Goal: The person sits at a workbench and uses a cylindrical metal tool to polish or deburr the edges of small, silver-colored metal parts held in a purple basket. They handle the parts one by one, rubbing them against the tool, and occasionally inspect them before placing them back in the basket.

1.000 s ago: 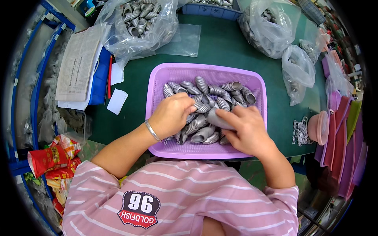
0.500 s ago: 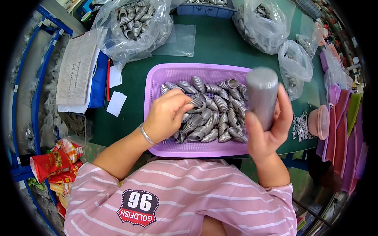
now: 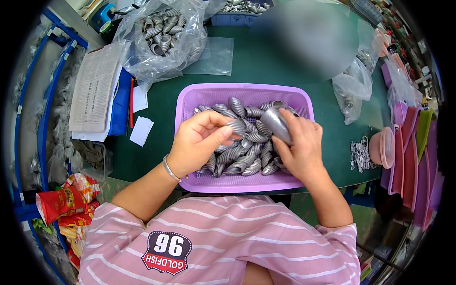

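- A blue shelf rack (image 3: 43, 102) stands at the far left, with red packets (image 3: 59, 203) near its foot.
- Next comes a printed sheet (image 3: 94, 90) on a blue folder (image 3: 121, 104), a red pencil (image 3: 131, 102) just beside it.
- A white slip (image 3: 141, 131) lies on the green worktop (image 3: 161, 109); farther back sits a clear bag (image 3: 137, 67) of grey ribbed pieces.
- The left hand (image 3: 197, 140) is over the basket's left part, its grip pinched, thumb against fingers, on one ribbed piece (image 3: 236, 126).
- The purple basket (image 3: 244, 186) sits in the middle, near the worktop's front edge, with a pile of ribbed pieces (image 3: 242, 161) inside.
- The right hand (image 3: 301, 142), over the basket's right part, has its grip wrapped about a smooth grey cylinder (image 3: 277, 124), tilted with its upper end leaning left, near the pinched piece.
- A blurred grey shape (image 3: 308, 40) hides the worktop's back part.
- Rightmost: a smaller clear bag (image 3: 349, 97), a heap of small metal parts (image 3: 363, 156), a pink tub (image 3: 381, 147) and stacked pink and purple baskets (image 3: 411, 166).
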Available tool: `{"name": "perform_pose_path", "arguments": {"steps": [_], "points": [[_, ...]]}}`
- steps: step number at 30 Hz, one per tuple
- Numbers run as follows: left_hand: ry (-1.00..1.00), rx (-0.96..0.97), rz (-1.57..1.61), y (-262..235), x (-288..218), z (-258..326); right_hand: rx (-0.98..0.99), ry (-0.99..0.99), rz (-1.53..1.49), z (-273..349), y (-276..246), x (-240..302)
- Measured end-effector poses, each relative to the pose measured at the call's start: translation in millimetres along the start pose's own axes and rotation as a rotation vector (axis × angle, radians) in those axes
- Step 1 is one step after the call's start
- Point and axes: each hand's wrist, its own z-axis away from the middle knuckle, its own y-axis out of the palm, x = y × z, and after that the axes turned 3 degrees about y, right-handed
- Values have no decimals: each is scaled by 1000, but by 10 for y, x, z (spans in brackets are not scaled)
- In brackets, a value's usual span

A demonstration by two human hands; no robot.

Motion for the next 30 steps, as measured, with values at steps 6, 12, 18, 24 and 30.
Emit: {"name": "perform_pose_path", "arguments": {"steps": [6, 12, 18, 24, 30], "points": [[674, 69, -675, 37, 37, 11, 49, -41, 46, -24, 153, 35], [850, 141, -813, 182, 14, -20, -68, -165, -423, -119, 63, 265], [551, 37, -494, 172, 123, 59, -233, -303, -511, -210, 53, 120], [471, 13, -606, 5, 136, 75, -725, 105, 172, -779, -614, -1300], [440, -234, -655, -201, 52, 21, -435, 169, 88, -640, -532, -1420]]}}
